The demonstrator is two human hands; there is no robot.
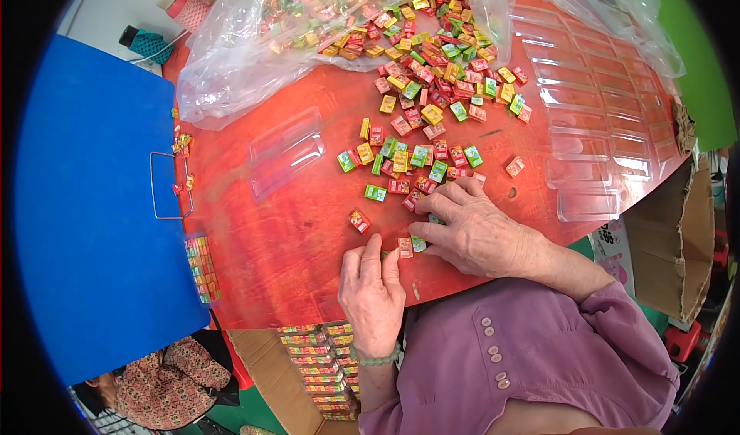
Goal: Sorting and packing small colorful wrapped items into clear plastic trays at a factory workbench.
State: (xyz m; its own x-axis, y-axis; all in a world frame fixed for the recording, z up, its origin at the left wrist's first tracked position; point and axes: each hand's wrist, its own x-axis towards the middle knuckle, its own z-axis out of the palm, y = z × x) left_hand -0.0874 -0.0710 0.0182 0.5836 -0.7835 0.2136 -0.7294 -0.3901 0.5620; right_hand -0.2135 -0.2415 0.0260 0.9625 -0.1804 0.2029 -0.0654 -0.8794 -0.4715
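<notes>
Near the front edge of the red table, both hands work around a short row of small candy-like boxes. My left hand (371, 296) has its thumb and forefinger closed at the row's left end, where a sliver of green box shows between them. A pink box (405, 247) lies between the hands. My right hand (474, 234) is bent over the row's right end, its fingers on a green and white box (418, 244); another green piece is mostly hidden beneath them. A red box (360, 220) lies apart, just beyond my left fingertips.
A heap of small coloured boxes (432, 88) spills from a clear plastic bag (223, 72). Clear trays (578, 103) lie at right, another tray (287, 153) at left. A blue board (100, 204) adjoins the left edge; a carton (270, 373) of packed boxes stands below the front edge.
</notes>
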